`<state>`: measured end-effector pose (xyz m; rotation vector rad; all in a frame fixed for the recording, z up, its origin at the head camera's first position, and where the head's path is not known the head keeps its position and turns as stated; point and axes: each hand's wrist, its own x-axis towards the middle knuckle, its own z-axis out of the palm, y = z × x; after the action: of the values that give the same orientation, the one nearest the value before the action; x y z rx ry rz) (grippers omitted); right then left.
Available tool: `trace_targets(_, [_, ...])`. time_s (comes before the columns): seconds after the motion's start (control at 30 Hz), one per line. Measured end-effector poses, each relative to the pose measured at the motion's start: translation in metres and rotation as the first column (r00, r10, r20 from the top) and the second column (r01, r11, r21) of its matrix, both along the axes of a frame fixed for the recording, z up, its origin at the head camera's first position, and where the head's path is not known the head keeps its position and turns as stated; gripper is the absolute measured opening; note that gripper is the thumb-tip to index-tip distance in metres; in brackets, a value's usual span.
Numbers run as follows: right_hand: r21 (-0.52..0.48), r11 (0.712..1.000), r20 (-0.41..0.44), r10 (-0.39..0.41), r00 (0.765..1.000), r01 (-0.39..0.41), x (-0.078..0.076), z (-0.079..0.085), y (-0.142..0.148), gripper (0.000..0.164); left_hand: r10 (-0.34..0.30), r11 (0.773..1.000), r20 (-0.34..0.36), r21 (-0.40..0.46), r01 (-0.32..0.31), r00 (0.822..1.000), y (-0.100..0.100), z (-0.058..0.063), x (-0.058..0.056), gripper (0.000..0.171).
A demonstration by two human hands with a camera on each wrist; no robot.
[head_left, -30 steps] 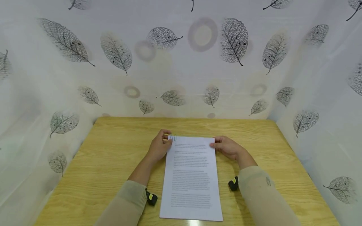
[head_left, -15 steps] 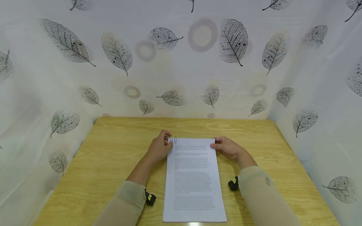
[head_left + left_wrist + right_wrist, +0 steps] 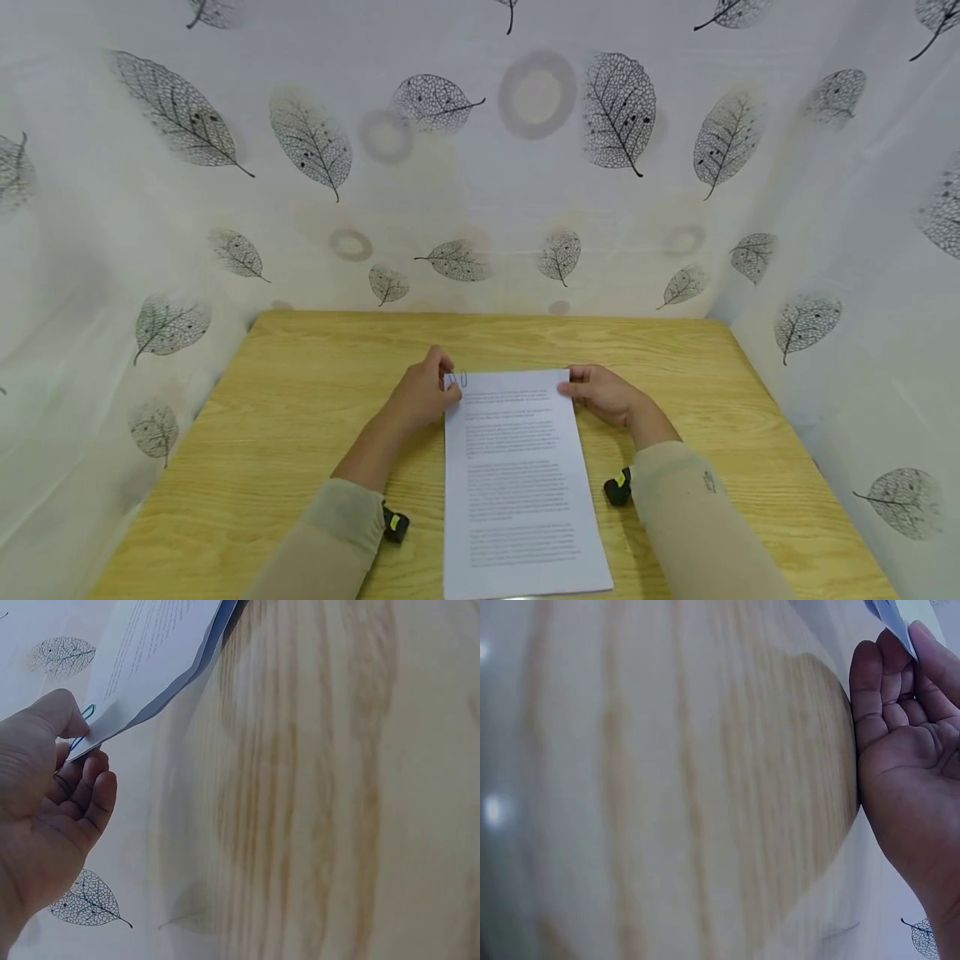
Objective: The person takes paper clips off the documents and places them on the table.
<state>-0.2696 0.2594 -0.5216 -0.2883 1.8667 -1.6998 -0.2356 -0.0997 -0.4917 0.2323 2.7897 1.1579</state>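
A stack of printed paper (image 3: 517,483) lies lengthwise over the table between both hands. Two paper clips sit at its top left corner; the green one (image 3: 463,379) stands clear of the fingers, and the other is beside the left thumb. My left hand (image 3: 422,393) pinches that corner, thumb on top and fingers beneath. In the left wrist view a blue-green clip (image 3: 84,722) shows by the thumb, and the sheets (image 3: 157,660) are lifted, their edges slightly fanned. My right hand (image 3: 606,393) pinches the top right corner, its thumb on the upper face; only a sliver of paper (image 3: 894,626) shows in the right wrist view.
The wooden table (image 3: 315,375) spreads out on both sides of the paper. A pale curtain with leaf prints (image 3: 480,183) hangs behind it and along both sides. A black wrist camera (image 3: 395,525) is worn on the left wrist, another (image 3: 618,487) on the right.
The stack's near end has swung to the right and drawn closer to me. Its top left corner has dropped slightly with my left hand, while my right hand stays nearly still.
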Motion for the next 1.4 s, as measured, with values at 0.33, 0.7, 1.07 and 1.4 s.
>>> trace_targets(0.33, [-0.003, 0.999, 0.015, -0.043, 0.999, 0.043, 0.004, 0.005, -0.002, 0.012, -0.013, 0.998, 0.028, -0.060, 0.015, 1.000, -0.006, 0.007, 0.001, 0.036])
trace_targets(0.7, [-0.012, 0.999, 0.008, -0.036, 0.999, 0.036, 0.007, 0.010, -0.002, 0.016, -0.043, 0.999, -0.012, 0.009, 0.043, 0.999, -0.026, 0.008, 0.002, 0.032])
trace_targets(1.07, [-0.029, 0.999, 0.007, -0.038, 0.999, 0.038, 0.007, 0.007, 0.000, 0.017, -0.050, 0.998, -0.077, 0.024, 0.052, 0.996, -0.051, 0.002, -0.001, 0.027])
trace_targets(1.4, [-0.020, 0.998, 0.021, -0.059, 0.998, 0.059, 0.001, -0.001, 0.001, 0.016, -0.077, 0.993, -0.076, -0.101, 0.069, 0.994, -0.066, -0.002, -0.006, 0.025])
